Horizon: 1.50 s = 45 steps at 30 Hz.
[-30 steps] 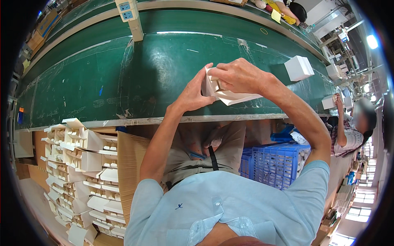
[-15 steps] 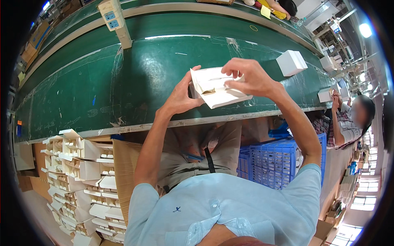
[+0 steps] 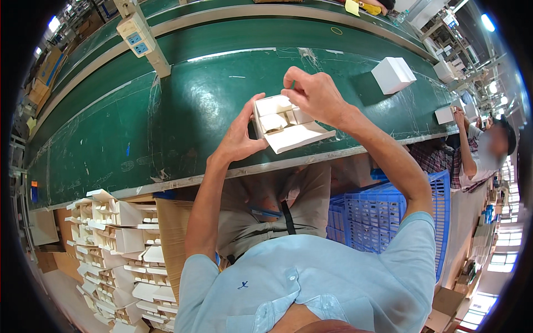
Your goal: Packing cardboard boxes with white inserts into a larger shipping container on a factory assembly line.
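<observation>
An open white cardboard box (image 3: 300,138) is tilted just above the green bench, its flap hanging toward me. White card dividers split its inside into compartments. My left hand (image 3: 237,135) grips the box by its left side, thumb at the near corner and fingers round the far side. Over the far right edge of the box is my right hand (image 3: 318,96), its thumb and forefinger brought together in a pinch. Whatever lies between those fingertips, if anything, is too small to make out.
A closed white box (image 3: 393,76) stands on the green bench (image 3: 205,119) at the right. Open white boxes are stacked (image 3: 125,241) at lower left; a blue plastic crate (image 3: 375,216) sits at my right. A socket post (image 3: 136,36) rises at far left. A co-worker (image 3: 471,158) sits farther right.
My right hand has drawn up and left, out of the box, its fingers now pinched. The inner dividers show more openly. My left hand keeps its hold.
</observation>
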Motion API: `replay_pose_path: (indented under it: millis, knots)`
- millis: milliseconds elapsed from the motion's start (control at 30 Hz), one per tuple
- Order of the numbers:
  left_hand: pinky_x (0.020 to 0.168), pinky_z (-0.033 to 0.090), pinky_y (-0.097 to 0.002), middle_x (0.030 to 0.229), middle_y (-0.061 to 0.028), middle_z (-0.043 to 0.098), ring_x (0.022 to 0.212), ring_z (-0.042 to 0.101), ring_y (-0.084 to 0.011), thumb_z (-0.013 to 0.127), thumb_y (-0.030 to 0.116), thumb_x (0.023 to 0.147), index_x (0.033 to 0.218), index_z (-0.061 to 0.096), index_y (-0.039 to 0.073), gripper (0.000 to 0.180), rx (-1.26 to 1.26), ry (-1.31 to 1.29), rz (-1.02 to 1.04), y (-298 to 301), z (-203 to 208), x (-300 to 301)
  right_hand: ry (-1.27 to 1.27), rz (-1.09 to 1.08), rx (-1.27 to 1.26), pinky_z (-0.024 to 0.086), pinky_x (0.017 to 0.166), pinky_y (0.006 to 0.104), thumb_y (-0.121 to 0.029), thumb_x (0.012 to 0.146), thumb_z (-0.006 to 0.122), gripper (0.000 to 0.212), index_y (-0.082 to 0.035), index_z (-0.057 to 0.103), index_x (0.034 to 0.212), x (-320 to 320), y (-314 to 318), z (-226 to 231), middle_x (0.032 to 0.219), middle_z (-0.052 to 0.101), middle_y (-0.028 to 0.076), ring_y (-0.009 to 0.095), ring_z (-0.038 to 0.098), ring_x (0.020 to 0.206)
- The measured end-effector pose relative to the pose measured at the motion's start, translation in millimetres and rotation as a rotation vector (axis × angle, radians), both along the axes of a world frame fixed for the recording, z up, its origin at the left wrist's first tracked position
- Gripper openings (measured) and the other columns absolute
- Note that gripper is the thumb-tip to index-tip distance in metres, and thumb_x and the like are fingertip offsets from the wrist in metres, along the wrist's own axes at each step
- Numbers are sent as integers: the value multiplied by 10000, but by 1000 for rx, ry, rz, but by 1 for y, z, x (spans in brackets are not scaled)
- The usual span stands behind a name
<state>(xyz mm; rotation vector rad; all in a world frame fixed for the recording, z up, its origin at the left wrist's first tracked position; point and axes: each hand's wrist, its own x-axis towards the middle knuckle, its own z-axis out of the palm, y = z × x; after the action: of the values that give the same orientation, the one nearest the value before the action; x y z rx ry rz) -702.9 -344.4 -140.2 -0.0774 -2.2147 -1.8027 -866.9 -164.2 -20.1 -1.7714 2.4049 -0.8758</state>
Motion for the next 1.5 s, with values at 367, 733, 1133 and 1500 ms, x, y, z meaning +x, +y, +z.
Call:
replay_pose_path:
  millis: [367, 733, 1133, 1500]
  knots:
    - [1199, 408, -437, 1456, -146, 607, 1359, 571, -282, 827, 121, 734, 1661, 358, 101, 1039, -11, 30, 20, -1, -6, 2, 353, 312, 208, 607, 887, 427, -63, 907, 733, 122, -7, 690, 1006, -1, 42, 8, 1102, 725, 131, 334, 698, 1023]
    - [1198, 415, -424, 1496, -149, 589, 1361, 568, -274, 824, 104, 737, 1669, 357, 99, 1043, 11, 40, 15, -4, -6, -1, 496, 409, 509, 632, 770, 421, -138, 918, 725, 153, 3, 689, 872, -1, 17, 31, 961, 712, 152, 303, 716, 934]
    - [1165, 433, -415, 1474, -144, 603, 1343, 575, -266, 827, 88, 742, 1664, 363, 96, 1032, 18, 73, 14, -3, -9, 0, 590, 430, 536, 628, 791, 437, -92, 892, 678, 154, 47, 738, 868, 7, 17, 22, 935, 714, 187, 326, 751, 918]
    - [1187, 424, -424, 1473, -138, 607, 1369, 573, -259, 838, 86, 737, 1660, 370, 95, 1034, 37, 60, -8, -7, -10, -2, 606, 457, 497, 622, 767, 436, -99, 879, 674, 157, 47, 730, 874, -1, 13, 17, 916, 709, 183, 333, 754, 840]
